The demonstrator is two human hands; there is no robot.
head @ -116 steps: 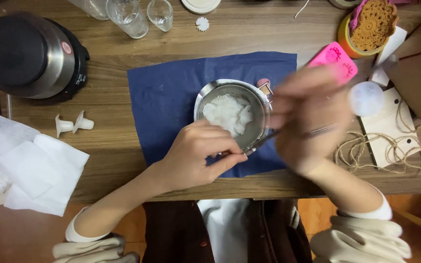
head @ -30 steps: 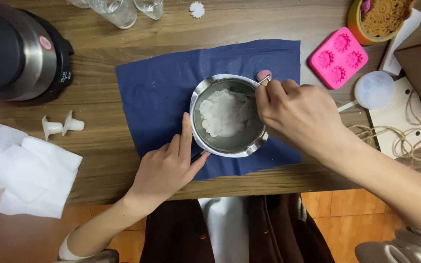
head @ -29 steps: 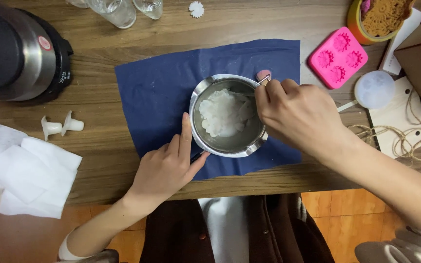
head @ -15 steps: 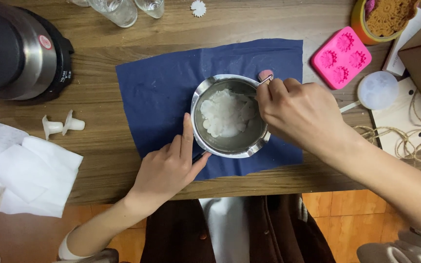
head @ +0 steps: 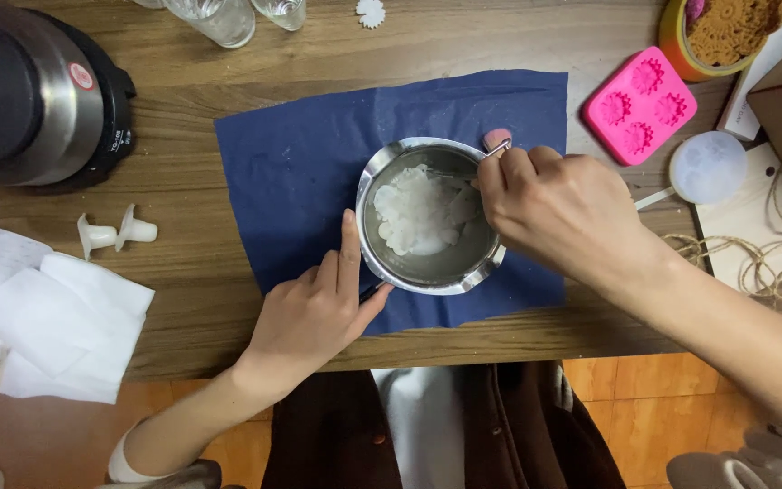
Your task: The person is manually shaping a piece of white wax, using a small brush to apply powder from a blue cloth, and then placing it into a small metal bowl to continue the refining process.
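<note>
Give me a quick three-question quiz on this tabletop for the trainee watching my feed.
1. True or false: the round steel pot stands on the dark blue cloth.
2. Which hand steadies the pot from its near side? A) left hand B) right hand
3. Fill in: the pot holds a heap of white ____.

Key
1. True; the cloth lies on the wooden table.
2. A. Its forefinger lies along the pot's wall. The right hand is closed on a thin metal tool at the far rim.
3. Flakes, waxy-looking. The pink silicone flower mould lies apart, off the cloth.
</note>
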